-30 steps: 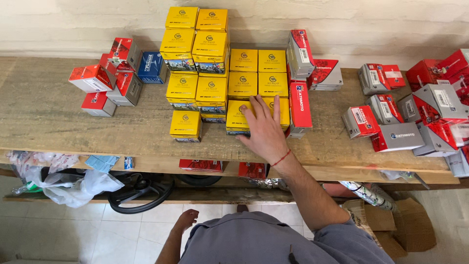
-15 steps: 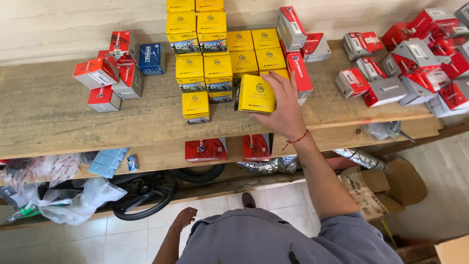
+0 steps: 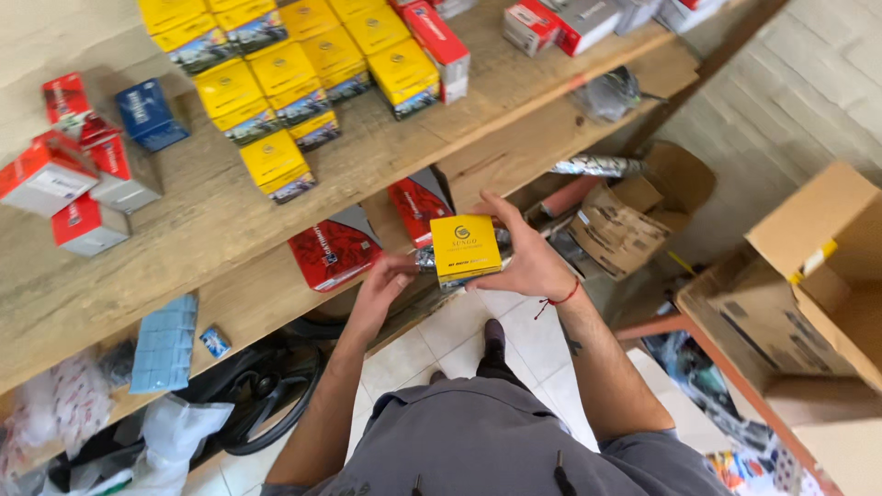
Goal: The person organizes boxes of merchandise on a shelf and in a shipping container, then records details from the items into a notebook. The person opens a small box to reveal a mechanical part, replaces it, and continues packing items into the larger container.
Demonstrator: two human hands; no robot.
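Gripping yellow box [image 3: 466,246] with my right hand [image 3: 528,266], fingers wrapped round it; left hand [image 3: 377,292] open, just beside, above the wooden shelf [image 3: 276,207].

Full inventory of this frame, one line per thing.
held yellow box: one, yellow, in front of the shelf, in the right hand's grip
yellow boxes: about a dozen, yellow, stacked on the wooden shelf
red and grey boxes: several, shelf left and top right
blue box: one, shelf left
red flat packs: two, lower shelf
cardboard boxes: several, brown, floor right
plastic bags: clear, lower left
right hand: holds the yellow box
left hand: open, beside the box
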